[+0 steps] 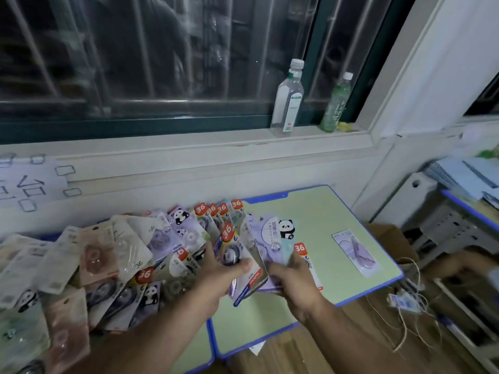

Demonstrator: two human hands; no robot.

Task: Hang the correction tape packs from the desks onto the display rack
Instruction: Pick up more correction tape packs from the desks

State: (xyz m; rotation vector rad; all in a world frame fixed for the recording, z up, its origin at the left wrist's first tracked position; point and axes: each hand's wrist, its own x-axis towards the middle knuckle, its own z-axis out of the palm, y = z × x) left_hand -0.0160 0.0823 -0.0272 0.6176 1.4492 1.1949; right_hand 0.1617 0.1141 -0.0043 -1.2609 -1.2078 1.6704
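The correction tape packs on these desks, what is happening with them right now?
A person holds a fan of flat carded correction tape packs, gripping it with the left hand and the right hand above the pale green, blue-edged desk. A big loose pile of packs lies on the left, and one purple pack lies alone on the right.

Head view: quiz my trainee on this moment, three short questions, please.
1. True or false: the left hand holds nothing.
2. How many bottles stand on the window sill?
3. The lone pack lies on: A the green desk; B the floor; C the sill.
Key: 1 false, it grips correction tape packs; 2 two; 3 A.
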